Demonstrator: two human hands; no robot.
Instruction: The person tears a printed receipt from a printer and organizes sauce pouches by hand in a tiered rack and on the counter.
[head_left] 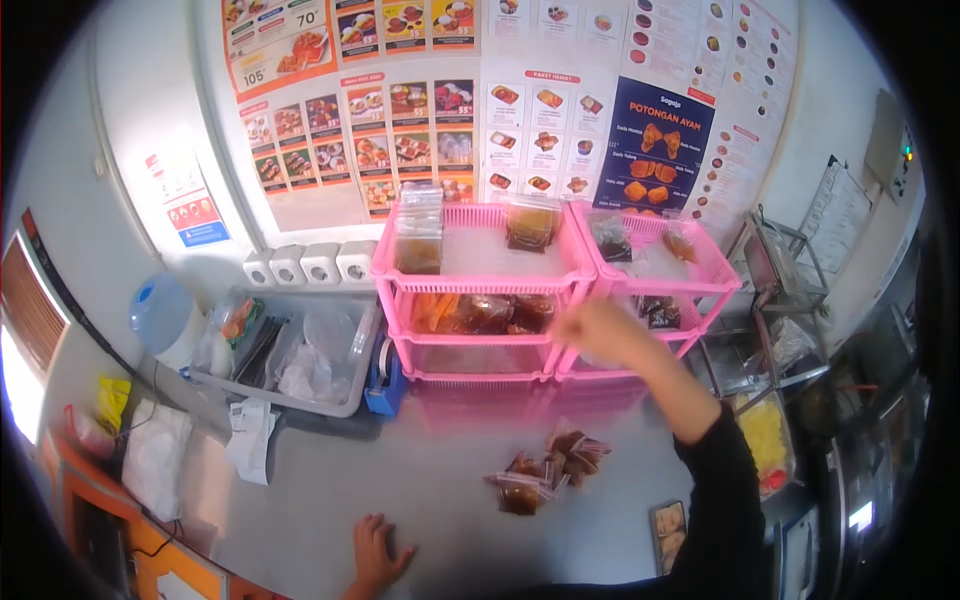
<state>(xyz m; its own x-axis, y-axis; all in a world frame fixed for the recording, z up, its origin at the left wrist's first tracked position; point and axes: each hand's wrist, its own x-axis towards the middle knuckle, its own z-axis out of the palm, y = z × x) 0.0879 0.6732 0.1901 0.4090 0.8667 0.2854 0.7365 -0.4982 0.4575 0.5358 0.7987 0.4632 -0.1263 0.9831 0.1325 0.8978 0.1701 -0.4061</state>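
Observation:
My left hand (378,553) rests on the metal table (320,470) near its front edge, fingers spread and holding nothing. My right hand (597,331) is stretched forward in front of the pink plastic racks (485,272), close to where the two meet. Motion smears its fingers, so I cannot make out whether they hold anything. Between my arms, small clear sachets of brown sauce (525,487) lie in a loose pile. More sauce sachets (533,224) stand on the top tier of the left rack, and dark packets (500,312) fill part of its middle tier.
At the left stand a grey bin (355,385) of plastic bags, a blue tape dispenser (384,378), a water jug (165,318) and a paper receipt (250,440). A phone (669,535) lies by my right arm. A metal shelf (735,350) stands right of the racks.

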